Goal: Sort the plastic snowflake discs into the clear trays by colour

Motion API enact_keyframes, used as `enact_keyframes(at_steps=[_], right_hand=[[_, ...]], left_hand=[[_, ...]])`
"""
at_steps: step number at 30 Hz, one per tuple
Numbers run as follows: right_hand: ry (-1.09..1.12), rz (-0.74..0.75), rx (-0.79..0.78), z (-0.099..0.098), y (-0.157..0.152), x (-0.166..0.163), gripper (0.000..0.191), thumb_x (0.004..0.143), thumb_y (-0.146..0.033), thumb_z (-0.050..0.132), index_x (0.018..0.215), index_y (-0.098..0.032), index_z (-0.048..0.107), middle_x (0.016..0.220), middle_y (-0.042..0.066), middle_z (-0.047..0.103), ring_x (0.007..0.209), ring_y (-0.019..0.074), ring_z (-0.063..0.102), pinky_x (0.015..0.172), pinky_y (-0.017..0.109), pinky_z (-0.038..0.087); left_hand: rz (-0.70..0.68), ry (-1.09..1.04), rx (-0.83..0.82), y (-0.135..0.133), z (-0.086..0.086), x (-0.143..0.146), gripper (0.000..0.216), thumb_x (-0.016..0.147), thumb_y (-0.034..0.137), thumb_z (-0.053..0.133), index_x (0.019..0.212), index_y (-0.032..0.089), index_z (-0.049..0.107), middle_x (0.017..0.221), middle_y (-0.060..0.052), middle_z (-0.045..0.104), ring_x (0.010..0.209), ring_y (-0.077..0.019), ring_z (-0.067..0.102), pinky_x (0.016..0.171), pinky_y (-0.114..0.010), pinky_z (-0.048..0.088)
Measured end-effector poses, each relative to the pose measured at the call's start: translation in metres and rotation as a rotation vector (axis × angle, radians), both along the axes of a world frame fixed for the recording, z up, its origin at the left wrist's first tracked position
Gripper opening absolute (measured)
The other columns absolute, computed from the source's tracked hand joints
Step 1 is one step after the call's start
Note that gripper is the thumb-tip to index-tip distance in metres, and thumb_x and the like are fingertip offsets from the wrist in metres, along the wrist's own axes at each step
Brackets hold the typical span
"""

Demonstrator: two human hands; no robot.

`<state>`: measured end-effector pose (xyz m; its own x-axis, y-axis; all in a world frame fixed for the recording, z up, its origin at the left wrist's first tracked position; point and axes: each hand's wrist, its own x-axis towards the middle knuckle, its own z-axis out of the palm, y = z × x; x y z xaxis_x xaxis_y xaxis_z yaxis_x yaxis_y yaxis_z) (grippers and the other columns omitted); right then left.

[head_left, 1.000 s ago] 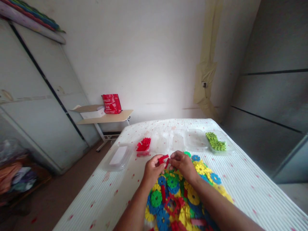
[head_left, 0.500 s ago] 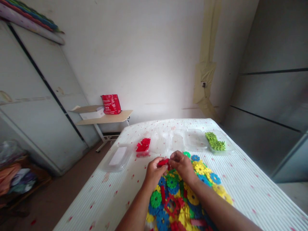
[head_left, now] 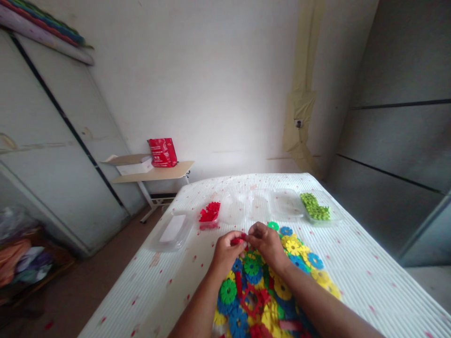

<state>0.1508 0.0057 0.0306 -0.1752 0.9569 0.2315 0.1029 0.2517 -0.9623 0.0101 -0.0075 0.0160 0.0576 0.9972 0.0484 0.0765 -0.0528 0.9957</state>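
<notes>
Over the far end of a pile of plastic pieces, my left hand is closed on a small red plastic building piece, its fingers wrapped round it. My right hand pinches at the right end of the same red piece; the fingertips of both hands nearly meet there and hide its exact shape. Below the hands lie notched flower-shaped discs in green, blue and yellow, along with a red ring-like piece.
A clear tub of red pieces stands behind my left hand, and one of green pieces at the far right. Between them are clear tubs. A clear lid or tray with white paper lies left. A side table carries a red bag.
Both hands stay in the same place over the pile. The red piece has turned slightly between the fingers, and the right fingertips have shifted a little on it.
</notes>
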Motion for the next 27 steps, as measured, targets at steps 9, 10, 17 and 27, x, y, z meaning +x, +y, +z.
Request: enact_keyframes(at_steps=[9, 10, 17, 27], right_hand=[[0.075, -0.065, 0.006, 0.009, 0.001, 0.002, 0.013, 0.07, -0.029, 0.052, 0.063, -0.019, 0.048, 0.06, -0.004, 0.053, 0.046, 0.008, 0.05, 0.046, 0.021, 0.043], [0.076, -0.064, 0.006, 0.009, 0.001, 0.003, 0.013, 0.07, -0.029, 0.052, 0.063, -0.019, 0.048, 0.06, -0.004, 0.053, 0.046, 0.0079, 0.05, 0.046, 0.02, 0.043], [0.03, -0.059, 0.034, 0.009, -0.002, 0.002, 0.015, 0.072, -0.031, 0.053, 0.064, -0.019, 0.048, 0.054, -0.006, 0.047, 0.046, 0.0081, 0.049, 0.046, 0.02, 0.042], [0.057, -0.063, 0.036, 0.01, 0.002, 0.008, 0.012, 0.072, -0.028, 0.053, 0.065, -0.019, 0.049, 0.059, -0.005, 0.051, 0.048, 0.0075, 0.047, 0.047, 0.02, 0.044]], left_hand=[[0.388, 0.216, 0.188, 0.013, 0.029, -0.047, 0.022, 0.068, 0.034, 0.06, 0.081, 0.016, 0.06, 0.052, 0.006, 0.055, 0.045, -0.0085, 0.05, 0.047, -0.018, 0.039], [0.457, 0.27, 0.198, 0.018, 0.035, -0.054, 0.022, 0.068, 0.034, 0.06, 0.081, 0.016, 0.061, 0.053, 0.005, 0.056, 0.046, -0.0089, 0.051, 0.047, -0.018, 0.04], [0.536, 0.628, 0.143, 0.071, 0.058, -0.086, 0.025, 0.064, 0.022, 0.062, 0.088, 0.016, 0.063, 0.07, -0.001, 0.067, 0.062, -0.0133, 0.06, 0.057, -0.021, 0.045], [0.586, 1.054, 0.319, 0.042, 0.04, -0.088, 0.028, 0.072, 0.012, 0.05, 0.095, 0.019, 0.064, 0.091, -0.006, 0.064, 0.086, -0.0184, 0.06, 0.077, -0.027, 0.047]])
